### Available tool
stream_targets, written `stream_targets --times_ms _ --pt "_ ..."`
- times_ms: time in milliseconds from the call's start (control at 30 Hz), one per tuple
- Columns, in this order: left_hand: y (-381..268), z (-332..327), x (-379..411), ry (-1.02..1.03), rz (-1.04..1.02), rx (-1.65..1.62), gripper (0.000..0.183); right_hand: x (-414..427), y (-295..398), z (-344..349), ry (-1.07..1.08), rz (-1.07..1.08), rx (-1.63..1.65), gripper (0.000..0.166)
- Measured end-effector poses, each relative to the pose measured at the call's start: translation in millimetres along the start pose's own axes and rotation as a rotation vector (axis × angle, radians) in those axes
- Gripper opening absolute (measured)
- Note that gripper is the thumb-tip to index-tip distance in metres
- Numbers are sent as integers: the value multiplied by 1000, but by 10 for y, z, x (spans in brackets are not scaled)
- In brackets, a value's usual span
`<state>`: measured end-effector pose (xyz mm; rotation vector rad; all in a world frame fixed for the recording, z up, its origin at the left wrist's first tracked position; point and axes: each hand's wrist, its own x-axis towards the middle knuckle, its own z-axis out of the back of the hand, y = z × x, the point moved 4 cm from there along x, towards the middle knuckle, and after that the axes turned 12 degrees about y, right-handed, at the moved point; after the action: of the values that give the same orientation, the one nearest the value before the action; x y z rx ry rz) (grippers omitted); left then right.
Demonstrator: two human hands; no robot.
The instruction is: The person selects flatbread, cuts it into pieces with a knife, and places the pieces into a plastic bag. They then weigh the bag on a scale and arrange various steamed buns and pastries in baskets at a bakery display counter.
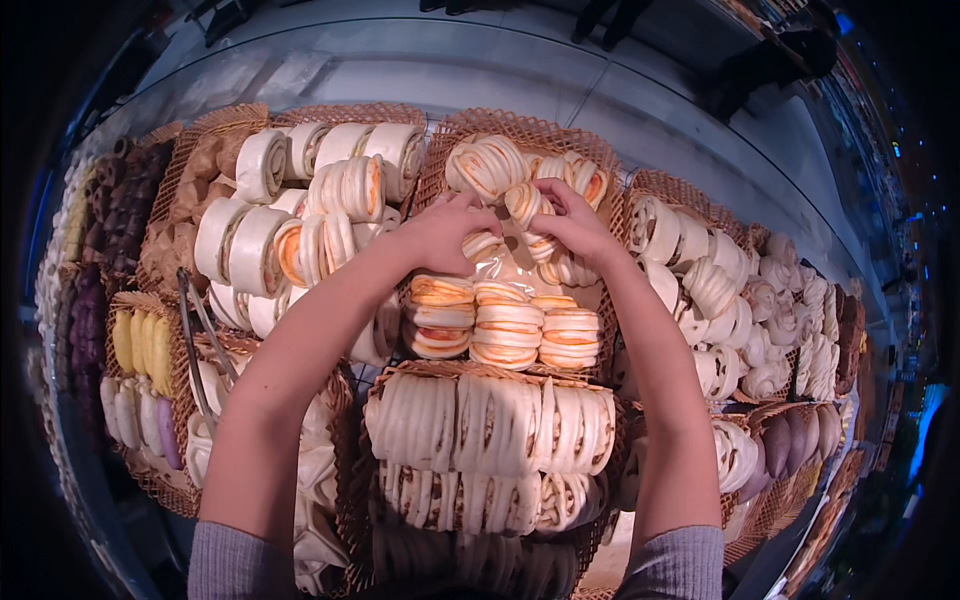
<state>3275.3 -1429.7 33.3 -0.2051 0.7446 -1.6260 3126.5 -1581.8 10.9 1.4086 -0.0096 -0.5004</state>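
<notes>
A woven basket (517,120) in the middle holds striped steamed buns with orange filling, over brown paper and a piece of clear plastic (499,271). My right hand (576,225) grips a small striped bun (525,201) between thumb and fingers. Opposite it, my left hand (448,234) reaches into the same basket, its fingertips by a larger striped bun (487,166) at the back. Another bun (480,244) shows partly under the left thumb; whether that hand holds it is hidden. Stacked orange-striped buns (507,326) fill the basket's front.
Rolled white buns (259,247) are piled in the basket to the left, with metal tongs (196,352) nearby. Ridged filled rolls (491,424) lie in front. More rolls (705,289) stand right. Behind the baskets runs a clear panel (360,67); people's legs (611,22) show beyond.
</notes>
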Motion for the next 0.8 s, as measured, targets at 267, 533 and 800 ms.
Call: stream_targets --times_ms 267,533,800 --pt "-29 -4 -4 38 56 344 26 17 240 -335 -21 -245 -565 82" --pt "-158 199 164 181 289 302 38 154 279 -457 12 -578 -936 82" --pt "-382 -84 322 -19 157 349 101 -541 258 -124 117 -394 -1365 95"
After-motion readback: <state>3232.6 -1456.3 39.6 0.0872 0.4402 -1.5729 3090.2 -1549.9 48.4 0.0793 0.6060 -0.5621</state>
